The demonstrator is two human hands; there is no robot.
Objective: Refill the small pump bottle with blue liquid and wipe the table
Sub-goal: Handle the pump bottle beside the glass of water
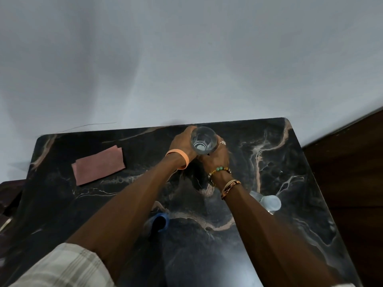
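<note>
Bottle (203, 141) upright, mouth up; left hand (182, 142), right hand (215, 159) grip it.

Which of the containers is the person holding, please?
The clear container at the far edge, between left hand and right hand; the blue container and pale container lie unheld.

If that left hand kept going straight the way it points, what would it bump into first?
The clear container, which the left hand grips. Past that, the table ends and the pale wall likely comes next; depth is unclear.
</note>
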